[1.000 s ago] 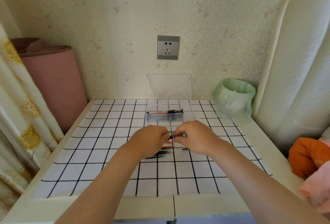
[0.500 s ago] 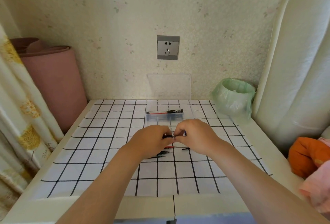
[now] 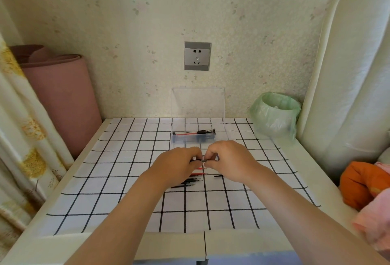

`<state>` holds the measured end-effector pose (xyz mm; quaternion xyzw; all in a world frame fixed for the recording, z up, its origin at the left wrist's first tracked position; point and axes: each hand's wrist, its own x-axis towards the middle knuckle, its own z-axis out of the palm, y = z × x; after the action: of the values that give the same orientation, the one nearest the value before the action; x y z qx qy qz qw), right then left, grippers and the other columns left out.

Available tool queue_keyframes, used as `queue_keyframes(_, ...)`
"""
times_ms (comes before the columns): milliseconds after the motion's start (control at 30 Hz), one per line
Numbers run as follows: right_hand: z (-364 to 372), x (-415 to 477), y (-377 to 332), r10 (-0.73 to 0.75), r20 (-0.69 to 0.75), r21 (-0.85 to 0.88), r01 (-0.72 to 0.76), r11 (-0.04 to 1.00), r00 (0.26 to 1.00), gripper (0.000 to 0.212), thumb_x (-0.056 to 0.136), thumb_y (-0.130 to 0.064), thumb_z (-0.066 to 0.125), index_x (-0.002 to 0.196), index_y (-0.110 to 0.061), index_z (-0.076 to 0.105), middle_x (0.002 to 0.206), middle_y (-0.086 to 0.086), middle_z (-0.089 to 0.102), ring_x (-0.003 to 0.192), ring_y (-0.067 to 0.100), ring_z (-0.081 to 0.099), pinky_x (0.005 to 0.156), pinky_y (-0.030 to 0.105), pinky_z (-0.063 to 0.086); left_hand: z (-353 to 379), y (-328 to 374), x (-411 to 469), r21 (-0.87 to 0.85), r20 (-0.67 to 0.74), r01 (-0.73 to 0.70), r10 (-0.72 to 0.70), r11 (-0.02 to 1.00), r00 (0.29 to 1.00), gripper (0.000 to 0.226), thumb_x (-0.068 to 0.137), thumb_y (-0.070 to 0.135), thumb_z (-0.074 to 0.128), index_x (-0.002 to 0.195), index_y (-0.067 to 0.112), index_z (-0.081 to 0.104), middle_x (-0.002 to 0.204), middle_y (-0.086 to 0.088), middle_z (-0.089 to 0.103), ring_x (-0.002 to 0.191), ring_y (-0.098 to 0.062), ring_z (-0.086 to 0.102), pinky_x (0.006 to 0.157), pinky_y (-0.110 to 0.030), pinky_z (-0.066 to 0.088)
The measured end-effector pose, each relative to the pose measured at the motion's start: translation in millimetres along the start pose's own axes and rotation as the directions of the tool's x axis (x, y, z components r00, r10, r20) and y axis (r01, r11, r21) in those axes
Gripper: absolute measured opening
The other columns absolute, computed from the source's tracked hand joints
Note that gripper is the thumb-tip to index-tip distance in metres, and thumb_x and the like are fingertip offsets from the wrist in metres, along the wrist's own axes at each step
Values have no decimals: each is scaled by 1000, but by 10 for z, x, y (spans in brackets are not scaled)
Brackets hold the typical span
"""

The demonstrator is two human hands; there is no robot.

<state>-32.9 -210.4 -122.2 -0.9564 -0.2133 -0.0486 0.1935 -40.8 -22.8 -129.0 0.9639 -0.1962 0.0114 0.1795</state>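
Note:
My left hand [image 3: 179, 166] and my right hand [image 3: 230, 160] meet above the middle of the checked table cover [image 3: 118, 171]. Between their fingertips they pinch a thin dark pen part [image 3: 203, 160], mostly hidden by the fingers. Under the hands lie several loose black and red pen refills [image 3: 187, 182] on the cover. Behind them stands a clear plastic box [image 3: 221, 135] with its lid raised against the wall. It holds a red pen [image 3: 185, 133] and a black pen [image 3: 205, 131].
A bin lined with a green bag [image 3: 274, 114] stands at the back right of the table. A rolled pink mat [image 3: 61, 100] leans at the left beside a curtain [image 3: 19, 138]. Orange and pink cloth [image 3: 363, 184] lies at the right edge.
Both hands have risen slightly and stayed joined; the fingers have shifted a little on the pen part. Nothing else has moved.

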Motion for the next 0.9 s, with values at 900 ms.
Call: queue_keyframes(900,-15,-2,39,92,62,-11,-91,996,994,9,90,-36,66,96,-32,71,98,-13,67,90,10,61,77,29,49,89,82,38,85,-137,32,-20,996,990,18,95,38,56,110,34,66,101,11,58,85,-12,59,67,-26,43)
